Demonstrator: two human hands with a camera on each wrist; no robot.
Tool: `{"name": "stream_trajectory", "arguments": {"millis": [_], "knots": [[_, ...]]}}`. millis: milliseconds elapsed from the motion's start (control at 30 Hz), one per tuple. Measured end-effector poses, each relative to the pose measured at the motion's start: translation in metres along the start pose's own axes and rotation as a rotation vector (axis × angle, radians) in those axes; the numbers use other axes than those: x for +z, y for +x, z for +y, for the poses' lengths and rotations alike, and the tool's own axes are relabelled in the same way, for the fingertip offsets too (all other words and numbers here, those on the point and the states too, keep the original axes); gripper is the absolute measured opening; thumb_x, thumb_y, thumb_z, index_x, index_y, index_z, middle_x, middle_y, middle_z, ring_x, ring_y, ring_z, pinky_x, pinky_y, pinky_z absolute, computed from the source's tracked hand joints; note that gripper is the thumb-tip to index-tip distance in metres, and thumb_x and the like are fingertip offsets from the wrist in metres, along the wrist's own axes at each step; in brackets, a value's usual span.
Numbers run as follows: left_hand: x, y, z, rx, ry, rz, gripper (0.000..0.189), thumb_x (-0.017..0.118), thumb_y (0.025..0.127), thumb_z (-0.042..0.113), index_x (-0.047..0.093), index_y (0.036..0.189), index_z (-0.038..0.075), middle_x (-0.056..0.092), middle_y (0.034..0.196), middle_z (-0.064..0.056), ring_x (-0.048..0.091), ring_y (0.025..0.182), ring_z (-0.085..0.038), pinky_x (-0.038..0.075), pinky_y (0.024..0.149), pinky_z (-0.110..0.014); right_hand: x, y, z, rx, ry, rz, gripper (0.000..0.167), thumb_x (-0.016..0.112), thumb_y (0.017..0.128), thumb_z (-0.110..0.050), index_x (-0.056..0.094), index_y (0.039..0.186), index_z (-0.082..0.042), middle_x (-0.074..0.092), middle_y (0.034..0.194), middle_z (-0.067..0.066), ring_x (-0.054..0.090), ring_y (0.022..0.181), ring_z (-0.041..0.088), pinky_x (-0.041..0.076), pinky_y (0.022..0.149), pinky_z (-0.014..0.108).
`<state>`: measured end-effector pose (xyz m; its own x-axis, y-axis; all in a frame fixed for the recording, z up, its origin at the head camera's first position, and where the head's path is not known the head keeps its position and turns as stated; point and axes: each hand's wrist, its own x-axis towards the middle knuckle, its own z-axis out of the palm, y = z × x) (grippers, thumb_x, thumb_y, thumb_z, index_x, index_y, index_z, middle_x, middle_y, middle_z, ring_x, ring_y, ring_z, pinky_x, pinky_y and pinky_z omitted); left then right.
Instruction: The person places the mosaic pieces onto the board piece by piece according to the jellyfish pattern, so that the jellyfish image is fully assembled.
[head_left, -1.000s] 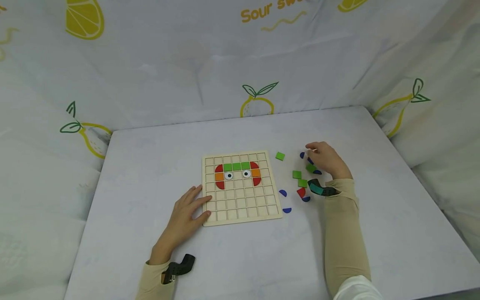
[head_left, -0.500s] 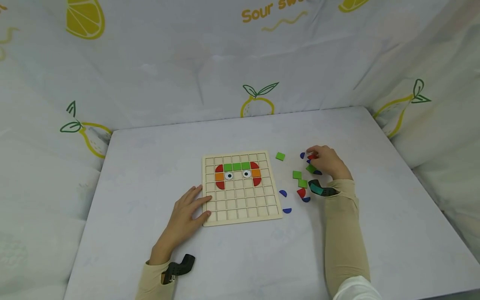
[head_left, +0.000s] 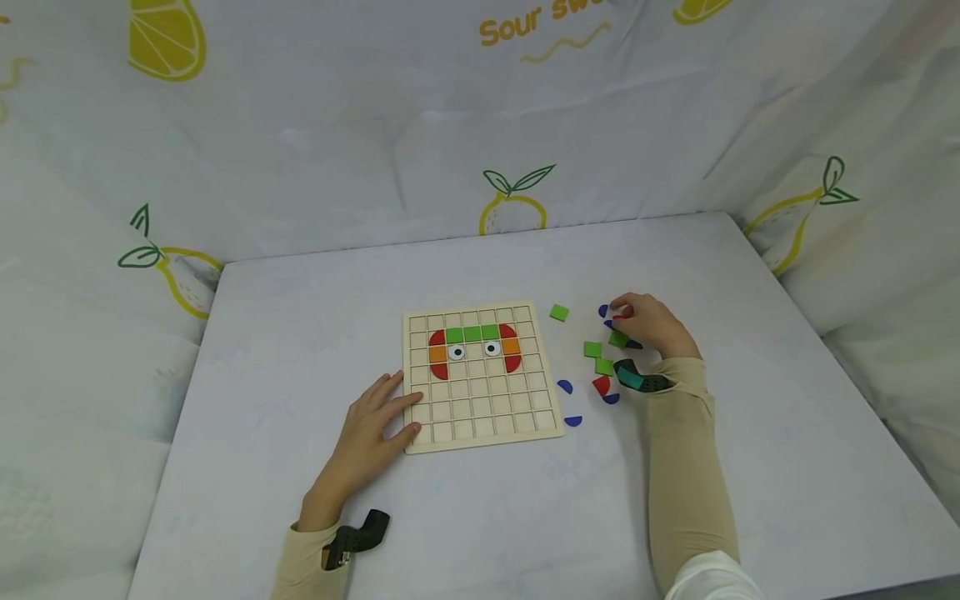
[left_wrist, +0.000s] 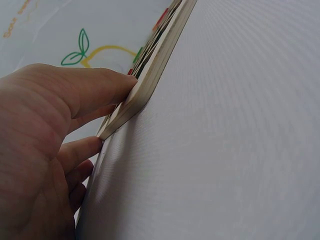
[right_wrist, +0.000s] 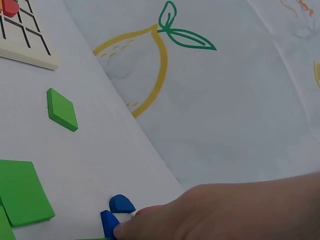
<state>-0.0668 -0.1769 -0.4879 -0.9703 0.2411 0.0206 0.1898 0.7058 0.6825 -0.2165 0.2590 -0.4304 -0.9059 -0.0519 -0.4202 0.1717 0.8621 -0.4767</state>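
A square wooden grid board (head_left: 480, 407) lies on the table, with red, orange and green tiles and two eye tiles set in its upper part. My left hand (head_left: 366, 433) lies at the board's lower left, fingers spread; in the left wrist view the thumb (left_wrist: 107, 87) rests on its edge. My right hand (head_left: 654, 325), fingers curled downward, is among loose tiles at the right and pinches a red tile (head_left: 619, 317), mostly hidden by the fingers. A blue half-round tile (right_wrist: 107, 222) is right at the fingertips, another blue tile (right_wrist: 121, 203) just beyond.
Right of the board lie loose green tiles (head_left: 592, 350), a red tile (head_left: 601, 386) and blue half-round tiles (head_left: 573, 421). A single green tile (head_left: 558, 312) lies near the board's upper right corner. A lemon-print curtain (head_left: 315, 150) stands behind the table.
My right hand has shifted slightly down, and the red tile has come into view at its fingertips. A blue tile beside it has slid left. The left hand stays on the board.
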Motion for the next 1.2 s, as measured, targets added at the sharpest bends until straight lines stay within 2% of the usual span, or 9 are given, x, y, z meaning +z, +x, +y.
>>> {"name": "stream_trajectory", "arguments": {"millis": [300,500,667,833,967,1100,1200], "knots": [[0.000,0.000,0.000,0.002,-0.001,0.003,0.044,0.074,0.091,0.020,0.066,0.134,0.015,0.038,0.163,-0.011,0.023,0.155,-0.036,0.020,0.120,-0.064,-0.001,-0.004,-0.001,-0.039,0.020,-0.008,0.042,0.047,0.105,-0.018,0.050,0.140,0.004,0.054,0.130,0.029,0.055,0.108,0.039,0.048,0.103,0.059],[0.000,0.000,0.000,0.004,-0.004,0.005,0.044,0.074,0.091,0.020,0.066,0.134,0.015,0.038,0.163,-0.011,0.023,0.155,-0.036,0.019,0.120,-0.064,0.003,0.001,-0.003,-0.066,0.008,-0.017,0.047,0.052,0.103,-0.025,0.050,0.141,0.004,0.054,0.132,0.029,0.055,0.109,0.038,0.049,0.100,0.058],[0.000,0.000,0.000,0.005,-0.005,0.002,0.044,0.075,0.091,0.020,0.066,0.134,0.016,0.038,0.163,-0.011,0.023,0.155,-0.036,0.020,0.120,-0.064,0.018,0.010,-0.013,-0.081,-0.037,0.088,0.050,0.054,0.101,-0.030,0.051,0.142,-0.001,0.052,0.136,0.028,0.049,0.119,0.042,0.047,0.101,0.059],[0.001,-0.001,0.000,-0.001,-0.012,-0.003,0.045,0.075,0.091,0.020,0.066,0.134,0.016,0.038,0.163,-0.011,0.022,0.156,-0.036,0.019,0.120,-0.064,0.036,0.020,-0.030,-0.164,-0.132,0.178,0.049,0.055,0.098,-0.027,0.056,0.141,-0.003,0.053,0.141,0.026,0.044,0.125,0.044,0.041,0.105,0.060],[0.000,0.000,0.000,-0.001,-0.010,-0.002,0.045,0.074,0.091,0.020,0.066,0.135,0.016,0.038,0.163,-0.010,0.022,0.156,-0.036,0.019,0.120,-0.064,0.046,0.024,-0.044,-0.231,-0.175,0.173,0.045,0.059,0.097,-0.022,0.060,0.137,-0.002,0.056,0.138,0.025,0.048,0.120,0.043,0.042,0.105,0.057],[0.000,0.000,-0.001,-0.002,-0.010,-0.002,0.044,0.074,0.091,0.020,0.066,0.134,0.016,0.038,0.163,-0.010,0.023,0.156,-0.036,0.019,0.120,-0.064,0.050,0.022,-0.051,-0.284,-0.135,0.146,0.040,0.060,0.097,-0.015,0.063,0.133,0.000,0.059,0.129,0.025,0.051,0.114,0.039,0.046,0.100,0.053],[-0.001,0.000,-0.001,-0.004,-0.010,-0.003,0.044,0.074,0.091,0.020,0.066,0.134,0.016,0.038,0.163,-0.010,0.022,0.156,-0.036,0.019,0.120,-0.064,0.051,0.019,-0.054,-0.282,-0.114,0.123,0.038,0.061,0.097,-0.015,0.064,0.132,0.000,0.061,0.124,0.022,0.054,0.111,0.035,0.049,0.098,0.050]]}}
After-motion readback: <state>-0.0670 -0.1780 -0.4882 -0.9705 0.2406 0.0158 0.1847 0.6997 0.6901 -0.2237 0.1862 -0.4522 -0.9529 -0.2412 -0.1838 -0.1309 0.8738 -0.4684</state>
